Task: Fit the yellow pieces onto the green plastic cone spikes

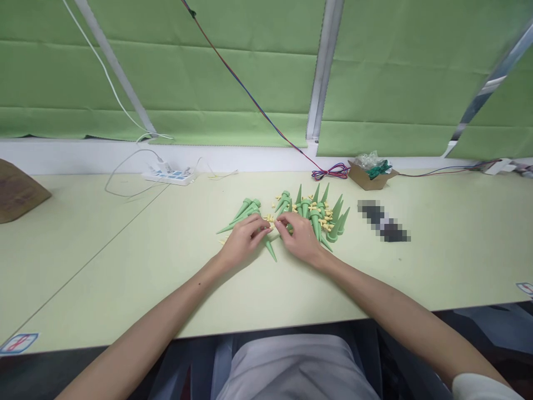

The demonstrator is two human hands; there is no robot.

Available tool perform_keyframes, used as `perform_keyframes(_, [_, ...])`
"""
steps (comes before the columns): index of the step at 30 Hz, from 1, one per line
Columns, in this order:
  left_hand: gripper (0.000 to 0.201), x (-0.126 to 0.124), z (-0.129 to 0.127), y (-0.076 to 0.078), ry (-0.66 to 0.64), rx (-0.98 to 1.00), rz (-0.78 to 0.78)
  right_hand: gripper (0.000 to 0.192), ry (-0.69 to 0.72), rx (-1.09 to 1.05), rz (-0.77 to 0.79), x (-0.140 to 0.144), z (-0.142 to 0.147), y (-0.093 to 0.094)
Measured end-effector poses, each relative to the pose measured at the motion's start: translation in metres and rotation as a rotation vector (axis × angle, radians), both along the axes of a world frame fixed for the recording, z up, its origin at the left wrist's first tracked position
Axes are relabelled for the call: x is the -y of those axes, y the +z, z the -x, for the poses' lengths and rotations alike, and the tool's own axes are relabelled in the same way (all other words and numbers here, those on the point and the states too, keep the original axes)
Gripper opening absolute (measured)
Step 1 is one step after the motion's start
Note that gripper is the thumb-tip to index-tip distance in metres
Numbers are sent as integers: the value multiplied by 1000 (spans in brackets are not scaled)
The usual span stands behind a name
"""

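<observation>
My left hand (244, 240) rests on the pale green table (125, 266) and pinches a green cone-shaped spike (270, 248) whose tip points toward me. My right hand (300, 238) meets it fingertip to fingertip and pinches a small yellow piece (272, 225) at the spike's wide end. A small group of green spikes (244, 214) lies just beyond my left hand. A larger pile of green spikes (322, 214) mixed with several loose yellow pieces (325, 221) lies beyond my right hand.
A white power strip (169, 175) with cables sits at the back left. A brown cardboard box (16, 191) is at the far left edge. A small cardboard tray (370, 173) with bagged parts and a red-blue cable coil (331, 172) lie at the back right. A blurred dark object (383, 220) lies right of the pile.
</observation>
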State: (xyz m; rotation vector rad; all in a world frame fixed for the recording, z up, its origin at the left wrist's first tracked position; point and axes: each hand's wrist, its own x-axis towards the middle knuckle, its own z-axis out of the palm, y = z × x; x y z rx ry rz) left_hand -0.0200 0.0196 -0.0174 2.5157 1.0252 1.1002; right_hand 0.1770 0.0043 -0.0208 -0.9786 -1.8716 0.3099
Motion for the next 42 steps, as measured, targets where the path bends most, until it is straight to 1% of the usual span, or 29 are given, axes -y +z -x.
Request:
perform_keyframes(7, [18, 0, -1, 0, -13, 4, -19, 16, 16, -1, -46, -2, 1, -2])
perform_keyframes(14, [17, 0, -1, 1, -13, 2, -26, 17, 16, 24, -39, -1, 1, -2])
perform_keyframes(19, [17, -2, 0, 1, -2, 6, -35, 18, -12, 18, -60, -1, 0, -2])
perform_keyframes(21, [17, -2, 1, 2, 36, 21, -37, 19, -40, 1, -73, -2, -1, -1])
perform_keyframes(24, [17, -1, 2, 6, 137, 72, -42, 20, -80, -20, -90, -4, -2, -2])
perform_keyframes(29, [34, 1, 1, 13, 292, 132, -35, 19, -88, -30, -83, -5, -2, -2])
perform_keyframes(32, [36, 0, 2, 13, 352, 114, -24, 20, -78, -29, -80, -4, -2, -2])
perform_keyframes(37, [28, -4, 4, 10, 409, 68, 5, 20, -74, -30, -78, -4, -1, -2])
perform_keyframes(42, [20, -4, 5, 9, 396, 46, 59, 20, -67, -31, -62, -3, -2, -1])
